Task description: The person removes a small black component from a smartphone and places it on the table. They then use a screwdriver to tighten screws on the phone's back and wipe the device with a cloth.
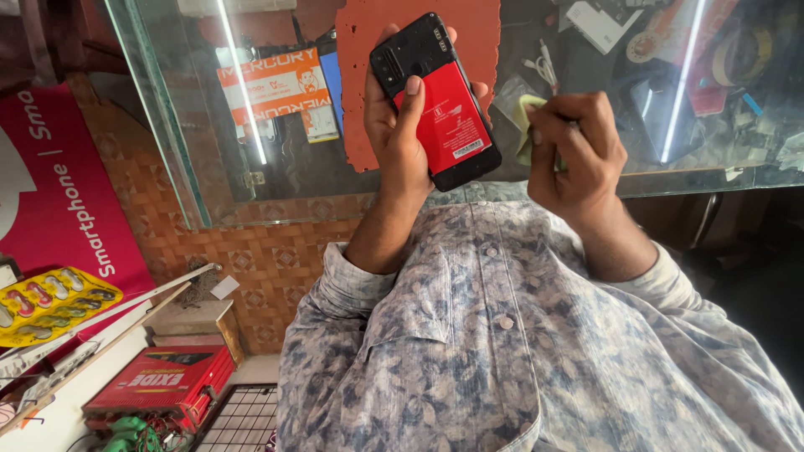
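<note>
The smartphone (435, 100), long axis tilted upward, was clasped in the left hand (398, 134), just beside the right hand (578, 159) pinched shut on a green cloth (526, 125).

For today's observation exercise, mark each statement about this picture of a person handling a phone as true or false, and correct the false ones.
1. The left hand holds a phone with its back showing. True.
2. The phone's back is all blue. False: it is black with a red sticker over the lower part.
3. The right hand grips a small pale green cloth. True.
4. The cloth is pressed flat on the phone. False: it sits beside the phone's edge; whether they touch is unclear.
5. The hands are over a glass counter. True.
6. The person wears a plain white shirt. False: the shirt is patterned blue-grey.
</note>
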